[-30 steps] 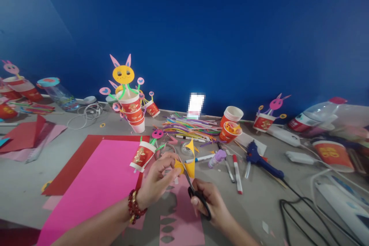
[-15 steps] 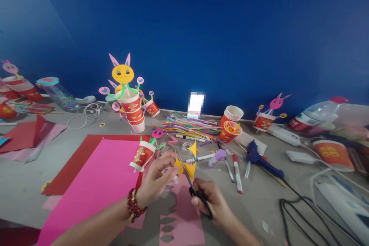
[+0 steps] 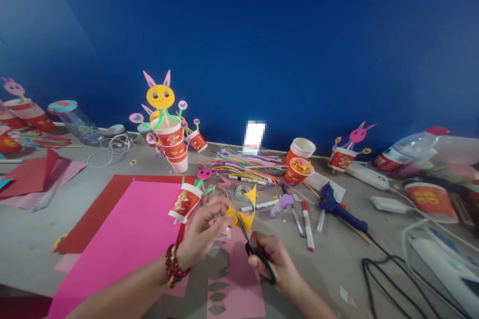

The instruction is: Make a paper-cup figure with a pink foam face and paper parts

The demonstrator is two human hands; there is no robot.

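I had the left hand (image 3: pixel 205 232) pinching yellow paper (image 3: pixel 232 215), the right hand (image 3: pixel 276 258) wrapped around scissors (image 3: pixel 251 246), blades at that paper; pink paper (image 3: pixel 243 276) lay below both grips.

From my right hand (image 3: pixel 275 259), I could pass toward three o'clock over grey tabletop (image 3: pixel 325 271) as far as the looped black cable (image 3: pixel 381 261); the red-capped white marker (image 3: pixel 307 227) bars one o'clock, the blue plastic glue gun (image 3: pixel 342 213) two. The red-and-white paper cup (image 3: pixel 185 202) crowds my left hand (image 3: pixel 207 229) at ten.

No readable text or numbers.
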